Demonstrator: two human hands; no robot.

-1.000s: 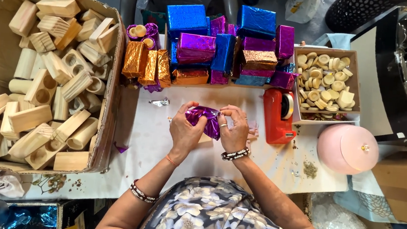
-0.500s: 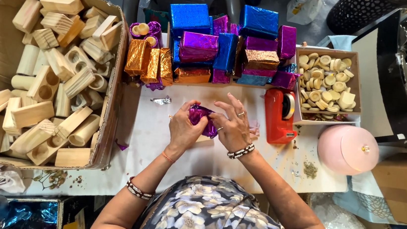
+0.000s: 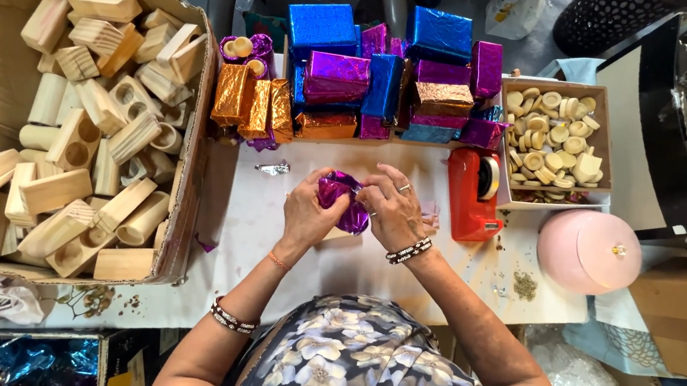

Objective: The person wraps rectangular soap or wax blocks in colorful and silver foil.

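Note:
Both of my hands are together over the middle of the white table (image 3: 402, 278). My left hand (image 3: 306, 212) and my right hand (image 3: 394, 206) grip a small object wrapped in shiny purple foil (image 3: 343, 200) between them. The fingers pinch and fold the crinkled foil around it. The object under the foil is hidden. A red tape dispenser (image 3: 473, 194) stands just right of my right hand.
A large cardboard box of wooden blocks (image 3: 74, 117) fills the left side. Foil-wrapped blue, purple and orange blocks (image 3: 371, 78) pile at the back. A small box of round wooden pieces (image 3: 554, 138) and a pink round lidded container (image 3: 586, 250) sit at right. A silver foil scrap (image 3: 273, 167) lies nearby.
The hands have turned and folded the purple foil; the bundle sits slightly further from my body and looks more closely wrapped. Nothing else on the table has moved.

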